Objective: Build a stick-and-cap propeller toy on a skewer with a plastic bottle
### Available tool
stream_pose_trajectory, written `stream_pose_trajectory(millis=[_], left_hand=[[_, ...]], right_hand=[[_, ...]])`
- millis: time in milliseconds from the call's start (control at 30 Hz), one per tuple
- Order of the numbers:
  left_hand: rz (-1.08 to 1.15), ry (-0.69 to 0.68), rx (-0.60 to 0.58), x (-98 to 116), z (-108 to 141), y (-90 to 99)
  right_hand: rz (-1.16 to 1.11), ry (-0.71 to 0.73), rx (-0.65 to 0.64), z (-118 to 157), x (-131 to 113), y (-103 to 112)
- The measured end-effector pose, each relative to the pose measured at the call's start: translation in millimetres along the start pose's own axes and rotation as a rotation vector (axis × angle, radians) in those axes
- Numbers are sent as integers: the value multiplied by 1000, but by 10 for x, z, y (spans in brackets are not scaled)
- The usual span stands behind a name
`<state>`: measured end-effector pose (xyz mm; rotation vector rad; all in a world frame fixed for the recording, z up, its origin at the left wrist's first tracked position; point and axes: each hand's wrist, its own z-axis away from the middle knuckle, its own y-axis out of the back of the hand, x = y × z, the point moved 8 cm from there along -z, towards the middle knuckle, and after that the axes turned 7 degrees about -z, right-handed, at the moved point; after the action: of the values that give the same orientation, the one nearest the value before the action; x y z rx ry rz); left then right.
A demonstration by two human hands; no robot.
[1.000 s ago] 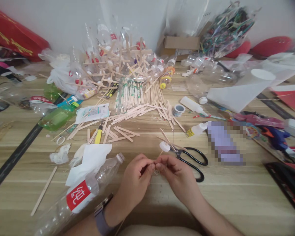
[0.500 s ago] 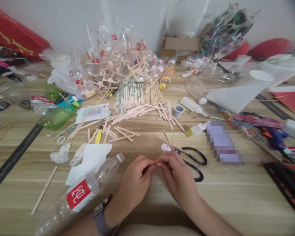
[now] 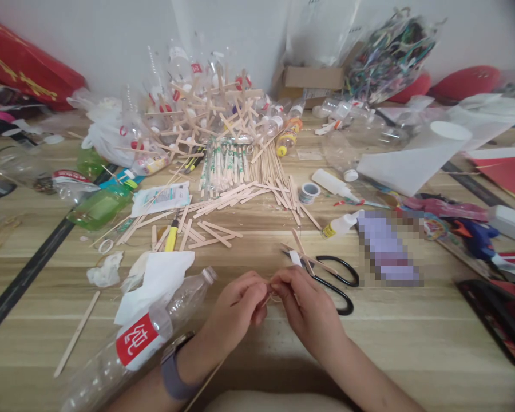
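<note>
My left hand (image 3: 240, 300) and my right hand (image 3: 306, 294) meet at the fingertips near the front middle of the table. Both are closed in a pinch. A small, thin, pale loop shows between them, too small to make out. A thin stick (image 3: 206, 383) runs down from under my left wrist. Just beyond my right hand are black-handled scissors (image 3: 345, 306), with crossed wooden sticks (image 3: 301, 247) and a white piece (image 3: 296, 258) over their blades. Left of my left hand lies a clear bottle with a red label (image 3: 138, 341).
White paper (image 3: 157, 283) lies behind the clear bottle. Loose craft sticks (image 3: 217, 234), a yellow-handled tool (image 3: 171, 236) and a glue bottle (image 3: 340, 225) lie farther back. Bottles and stick crosses crowd the rear. A green bottle (image 3: 100, 206) is at left, a white paper cone (image 3: 412, 154) at right.
My left hand has turned a little, and its fingers have shifted at the pinch. More of the scissors, crossed sticks and white piece shows. The thin stick under my left wrist shows more.
</note>
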<state>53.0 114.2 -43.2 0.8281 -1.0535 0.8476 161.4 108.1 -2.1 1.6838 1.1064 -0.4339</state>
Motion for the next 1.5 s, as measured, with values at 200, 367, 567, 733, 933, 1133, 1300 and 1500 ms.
stream_pose_trajectory(millis=[200, 367, 567, 733, 933, 1133, 1300, 1500], left_hand=[[-100, -9, -7, -30, -32, 2], [-23, 12, -20, -63, -52, 9], [88, 60, 0, -86, -65, 67], [161, 106, 42, -89, -57, 112], [215, 120, 35, -94, -59, 101], [262, 140, 69, -116, -62, 111], [278, 148, 88, -150, -71, 108], [293, 163, 90, -190, -59, 91]], right_hand=[[-51, -58, -11, 10, 47, -3], [-133, -124, 37, 23, 84, 61], [-58, -115, 154, 44, 12, 197], [-172, -305, 122, 76, 166, 83], [-567, -605, -25, 150, 353, -195], [-620, -717, -42, 185, 384, -214], [-675, -833, -102, 238, 407, -293], [-734, -926, -327, 263, 382, -446]])
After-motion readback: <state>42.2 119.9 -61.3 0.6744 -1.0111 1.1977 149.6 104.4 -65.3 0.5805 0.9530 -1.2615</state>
